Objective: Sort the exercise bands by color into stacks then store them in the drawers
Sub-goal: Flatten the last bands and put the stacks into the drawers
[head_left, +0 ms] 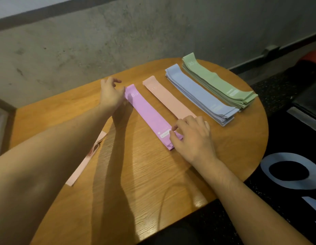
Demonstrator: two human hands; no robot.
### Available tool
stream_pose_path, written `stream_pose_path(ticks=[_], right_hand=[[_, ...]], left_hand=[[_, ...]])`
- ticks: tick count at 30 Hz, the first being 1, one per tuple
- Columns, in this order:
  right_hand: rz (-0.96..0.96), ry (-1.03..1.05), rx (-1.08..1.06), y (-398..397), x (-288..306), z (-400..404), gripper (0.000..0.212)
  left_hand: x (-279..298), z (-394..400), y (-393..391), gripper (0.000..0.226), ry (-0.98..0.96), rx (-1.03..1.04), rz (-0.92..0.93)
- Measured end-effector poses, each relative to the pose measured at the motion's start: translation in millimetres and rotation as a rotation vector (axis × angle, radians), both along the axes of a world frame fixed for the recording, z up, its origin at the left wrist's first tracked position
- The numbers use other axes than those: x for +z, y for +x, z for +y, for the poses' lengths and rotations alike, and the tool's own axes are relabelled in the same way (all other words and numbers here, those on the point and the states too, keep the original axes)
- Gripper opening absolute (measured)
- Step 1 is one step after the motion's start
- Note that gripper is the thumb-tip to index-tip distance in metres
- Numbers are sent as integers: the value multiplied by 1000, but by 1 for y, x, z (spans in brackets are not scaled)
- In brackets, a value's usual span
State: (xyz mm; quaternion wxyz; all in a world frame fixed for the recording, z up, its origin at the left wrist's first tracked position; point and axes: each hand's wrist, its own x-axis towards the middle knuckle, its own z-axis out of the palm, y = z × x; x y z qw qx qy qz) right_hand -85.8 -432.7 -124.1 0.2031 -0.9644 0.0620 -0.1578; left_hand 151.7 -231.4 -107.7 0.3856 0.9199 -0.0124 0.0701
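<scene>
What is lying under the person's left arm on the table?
A pale pink band lies loose on the wooden table, apart from the sorted rows. The left arm covers its far end, so whether more bands lie beneath cannot be seen.

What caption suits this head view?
Both hands lay a purple band beside pink, blue and green bands.

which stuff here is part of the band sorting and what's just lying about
Part of the job:
purple band, held at its ends by the left hand and right hand
pink band
blue stack
green stack
loose pink band by the table's left edge

Just there:
wooden table
concrete wall
dark floor mat

No drawers in view.
</scene>
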Motion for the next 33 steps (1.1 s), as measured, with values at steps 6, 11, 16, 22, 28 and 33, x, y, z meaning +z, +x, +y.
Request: stream_pose_path(ticks=[6,11,16,22,28,33], right_hand=[[-6,62,75,3,8,41,13],[5,131,185,7,5,93,15],[73,156,291,10,4,135,10],[221,232,325,6,11,167,5],[286,700,249,-3,14,178,44],[298,770,327,-6,17,178,71]], left_hand=[[13,62,-49,20,36,-70,-108],[7,124,-105,13,-27,-64,-31],[-10,154,-153,50,-116,-75,151],[-26,161,-174,30,55,-114,78],[-22,161,-208,17,-326,-99,243],[-4,159,-228,15,-620,-19,348]])
